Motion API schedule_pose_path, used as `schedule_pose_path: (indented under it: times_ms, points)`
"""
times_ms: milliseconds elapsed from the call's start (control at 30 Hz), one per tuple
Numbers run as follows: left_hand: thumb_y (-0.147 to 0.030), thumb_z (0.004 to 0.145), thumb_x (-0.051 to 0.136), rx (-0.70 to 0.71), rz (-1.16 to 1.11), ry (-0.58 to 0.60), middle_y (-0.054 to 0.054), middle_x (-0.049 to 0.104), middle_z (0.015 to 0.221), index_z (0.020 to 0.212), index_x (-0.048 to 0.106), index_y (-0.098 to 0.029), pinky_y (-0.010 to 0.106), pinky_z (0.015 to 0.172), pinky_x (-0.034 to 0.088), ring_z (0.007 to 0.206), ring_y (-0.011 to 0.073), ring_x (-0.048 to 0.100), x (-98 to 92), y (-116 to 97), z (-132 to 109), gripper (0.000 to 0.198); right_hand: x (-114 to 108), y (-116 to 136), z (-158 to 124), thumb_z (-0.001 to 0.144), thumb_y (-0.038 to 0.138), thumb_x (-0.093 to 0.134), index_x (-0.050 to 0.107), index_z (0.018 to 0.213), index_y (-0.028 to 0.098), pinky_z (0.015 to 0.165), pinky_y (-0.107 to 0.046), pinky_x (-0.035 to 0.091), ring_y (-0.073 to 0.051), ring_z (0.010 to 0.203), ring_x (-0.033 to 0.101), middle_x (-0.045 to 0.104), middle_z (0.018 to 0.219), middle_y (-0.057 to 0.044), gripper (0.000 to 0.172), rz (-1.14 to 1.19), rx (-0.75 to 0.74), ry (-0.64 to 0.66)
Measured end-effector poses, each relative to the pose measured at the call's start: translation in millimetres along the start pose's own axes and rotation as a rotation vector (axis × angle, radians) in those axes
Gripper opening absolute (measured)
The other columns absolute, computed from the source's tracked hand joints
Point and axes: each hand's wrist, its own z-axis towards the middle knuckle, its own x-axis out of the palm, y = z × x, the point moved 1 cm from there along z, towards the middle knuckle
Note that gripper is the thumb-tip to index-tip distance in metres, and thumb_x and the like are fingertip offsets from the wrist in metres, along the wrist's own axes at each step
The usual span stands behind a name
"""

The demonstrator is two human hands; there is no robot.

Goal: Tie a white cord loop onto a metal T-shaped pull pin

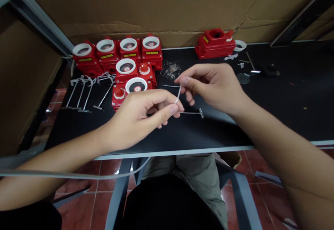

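Between my two hands runs a short white cord [179, 94]. My left hand [146, 117] pinches its lower end between thumb and fingers, and my right hand [208, 84] pinches the upper end. A small metal hammer [191, 113] extends to the right from behind my left fingertips; whether that hand touches it I cannot tell. Partly hidden behind my right fingers, a thin metal rod [171, 85] lies on the black table. Just beyond my left hand sits a red box [152, 80] with a white ring [136, 85] around its dark round window.
Several similar red boxes [86, 61] line the back left. Small hammers with white cords [85, 94] lie before them. A red housing [215, 46], a loose white ring [240, 45], another hammer [250, 62] and a clear disc [243, 78] are at back right. Debris [171, 69] lies mid-table.
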Motion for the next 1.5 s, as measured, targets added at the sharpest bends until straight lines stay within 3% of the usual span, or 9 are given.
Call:
schedule_pose_path:
  times_ms: [267,400,633,800,933,1100,1233,1367,1500]
  points:
    - [-0.034,0.126,0.088,0.229,0.177,-0.234,0.008,0.096,0.124,0.119,0.1,-0.027,0.041,0.103,0.075,0.115,0.0262,0.09,-8.8,12.7,2.5,0.015,3.5,4.6,-3.8,0.093,0.067,0.115,0.094,0.091,0.024,0.065,-0.03,0.062,-0.015,0.065,0.07,0.079,0.075,0.0,0.048,-0.228,0.058,0.069]
    - [-0.036,0.125,0.091,0.286,0.204,-0.293,0.009,0.095,0.141,0.123,0.103,-0.031,0.046,0.121,0.075,0.135,0.0296,0.089,-9.7,15.8,1.5,0.013,6.8,9.4,-6.6,0.097,0.059,0.111,0.094,0.094,0.025,0.08,-0.037,0.071,-0.02,0.075,0.076,0.084,0.085,-0.003,0.038,-0.2,0.037,0.109]
    - [-0.03,0.126,0.088,0.276,0.083,-0.236,0.006,0.099,0.132,0.128,0.103,-0.03,0.039,0.109,0.078,0.12,0.0243,0.092,-6.3,14.4,2.6,0.016,7.5,1.4,-9.4,0.106,0.039,0.103,0.097,0.102,0.025,0.096,-0.039,0.072,-0.023,0.094,0.084,0.092,0.102,-0.005,0.016,-0.188,-0.077,0.182]
    - [-0.044,0.12,0.097,0.152,0.073,-0.268,0.008,0.099,0.131,0.125,0.103,-0.03,0.047,0.112,0.081,0.12,0.029,0.093,-4.6,12.2,0.0,0.015,9.3,-2.6,-7.8,0.11,0.039,0.099,0.096,0.102,0.027,0.088,-0.036,0.062,-0.022,0.095,0.075,0.089,0.108,-0.005,0.015,-0.302,-0.276,0.227]
    - [-0.049,0.121,0.096,0.108,0.089,-0.264,0.009,0.099,0.128,0.119,0.103,-0.031,0.051,0.116,0.081,0.123,0.0312,0.093,-4.4,10.7,-0.8,0.02,14.0,0.1,-9.4,0.105,0.051,0.107,0.088,0.094,0.026,0.076,-0.035,0.055,-0.021,0.087,0.066,0.08,0.099,-0.004,0.033,-0.249,-0.184,0.18]
    - [-0.043,0.12,0.098,0.115,0.06,-0.253,0.009,0.098,0.133,0.118,0.103,-0.03,0.046,0.114,0.08,0.124,0.0285,0.091,-5.6,13.0,2.0,0.014,22.0,-0.9,-13.2,0.095,0.05,0.116,0.085,0.097,0.023,0.081,-0.031,0.063,-0.02,0.089,0.073,0.081,0.094,-0.002,0.04,-0.013,0.013,0.186]
    - [-0.039,0.119,0.098,0.147,0.048,-0.251,0.009,0.097,0.13,0.117,0.102,-0.03,0.044,0.112,0.08,0.12,0.027,0.091,-5.9,14.9,3.4,0.01,26.4,-3.2,-13.1,0.095,0.037,0.115,0.084,0.095,0.022,0.08,-0.029,0.063,-0.016,0.081,0.069,0.077,0.089,0.001,0.034,0.061,0.009,0.203]
    - [-0.045,0.119,0.099,0.121,0.061,-0.264,0.01,0.096,0.13,0.119,0.102,-0.028,0.043,0.103,0.081,0.118,0.0281,0.09,-6.3,16.9,3.8,0.017,28.8,-8.5,-10.0,0.091,0.041,0.119,0.089,0.095,0.022,0.076,-0.027,0.066,-0.015,0.082,0.071,0.08,0.098,-0.001,0.036,0.072,-0.05,0.163]
    - [-0.042,0.118,0.098,0.166,0.118,-0.301,0.008,0.095,0.127,0.117,0.102,-0.03,0.043,0.109,0.078,0.119,0.0268,0.089,-7.4,19.9,5.6,0.013,32.1,-16.0,-7.3,0.084,0.05,0.125,0.091,0.096,0.022,0.092,-0.035,0.076,-0.02,0.091,0.082,0.088,0.103,-0.005,0.046,0.154,-0.029,0.167]
